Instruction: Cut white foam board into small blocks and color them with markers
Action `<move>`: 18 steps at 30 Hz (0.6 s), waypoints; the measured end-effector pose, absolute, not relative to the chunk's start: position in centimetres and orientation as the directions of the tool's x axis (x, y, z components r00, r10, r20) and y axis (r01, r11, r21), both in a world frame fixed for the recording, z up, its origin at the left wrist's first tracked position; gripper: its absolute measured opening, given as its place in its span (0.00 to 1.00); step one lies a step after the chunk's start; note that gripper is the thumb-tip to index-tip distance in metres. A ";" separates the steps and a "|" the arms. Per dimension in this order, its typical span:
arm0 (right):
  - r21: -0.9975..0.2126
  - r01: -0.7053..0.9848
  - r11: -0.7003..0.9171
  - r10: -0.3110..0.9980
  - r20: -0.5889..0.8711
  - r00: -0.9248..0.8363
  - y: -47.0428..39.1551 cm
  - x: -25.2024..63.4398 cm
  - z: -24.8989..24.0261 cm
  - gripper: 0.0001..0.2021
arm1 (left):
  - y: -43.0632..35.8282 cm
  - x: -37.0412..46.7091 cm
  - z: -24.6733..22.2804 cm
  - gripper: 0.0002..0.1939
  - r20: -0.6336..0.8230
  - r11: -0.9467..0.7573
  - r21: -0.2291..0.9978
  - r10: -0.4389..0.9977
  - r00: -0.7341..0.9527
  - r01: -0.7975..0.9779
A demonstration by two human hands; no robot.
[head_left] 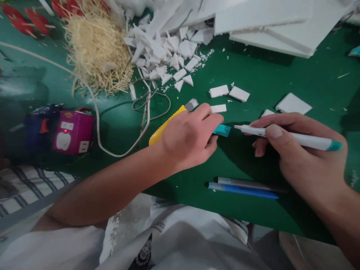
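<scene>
My right hand (306,150) grips a white marker (306,140) with a teal end, its bare tip pointing left. Opposite that tip, my left hand (192,137) is closed on a teal marker cap (222,130), whose end sticks out past the fingers. A small gap separates cap and tip. Partly under the left hand lies a yellow utility knife (165,125). Small white foam blocks (219,91) lie just beyond the hands, and a larger foam piece (293,104) sits beyond the right hand.
A heap of foam scraps (168,48) and large foam sheets (270,22) fill the far side. Wood shavings (98,52), a white cable (97,120) and a magenta box (73,131) are on the left. A blue pen (244,190) and a grey pen (247,183) lie near the front edge.
</scene>
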State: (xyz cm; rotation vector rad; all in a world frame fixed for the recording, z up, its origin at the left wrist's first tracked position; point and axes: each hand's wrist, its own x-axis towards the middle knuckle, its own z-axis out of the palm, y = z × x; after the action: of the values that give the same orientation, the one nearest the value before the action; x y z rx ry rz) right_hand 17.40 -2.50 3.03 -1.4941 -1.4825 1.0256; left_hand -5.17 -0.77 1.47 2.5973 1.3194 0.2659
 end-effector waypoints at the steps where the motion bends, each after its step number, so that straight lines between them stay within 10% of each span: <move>1: -0.927 0.374 -0.016 1.000 -0.019 -0.004 -2.5 17.4 3.1 0.04 | -0.8 -5.3 1.5 0.14 0.067 -0.569 0.286 0.814 0.577 0.771; 18: -0.884 0.467 -0.024 0.999 -0.040 -0.024 -2.5 17.3 2.9 0.07 | -0.5 -5.5 1.3 0.11 0.046 -0.574 0.307 0.806 0.591 0.759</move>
State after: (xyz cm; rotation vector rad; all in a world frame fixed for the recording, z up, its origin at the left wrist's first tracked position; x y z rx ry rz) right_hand 17.28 -2.54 2.87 -1.5693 -1.5690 0.9893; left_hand -5.53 -0.54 1.29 2.5666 1.2890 0.2632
